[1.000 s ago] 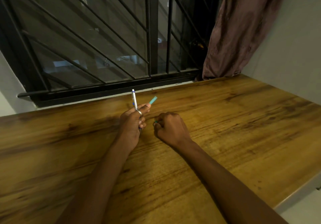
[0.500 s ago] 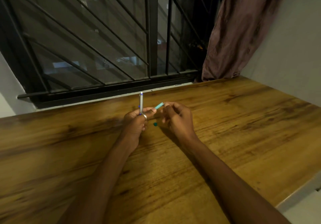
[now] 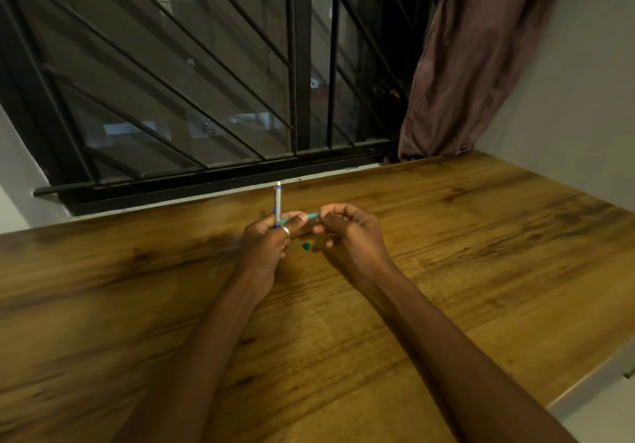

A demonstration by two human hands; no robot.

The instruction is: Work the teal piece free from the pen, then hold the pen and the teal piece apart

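Pen (image 3: 278,202): slim, silver-white barrel with blue bands near the top and lower down. Stood close to upright, lower end buried in the left hand (image 3: 266,243), top end pointing at the window side. Teal stick (image 3: 312,216): thin, short, lay roughly level between the two hands, one end pinched under the left thumb, the other pinched by the right hand (image 3: 347,233) fingertips. It crossed just beside the pen's lower barrel; contact unclear. Small teal piece (image 3: 306,246): dark teal, stubby, sat on the counter (image 3: 481,270) in the gap below the stick, apart from both hands. Shape too blurred to call.
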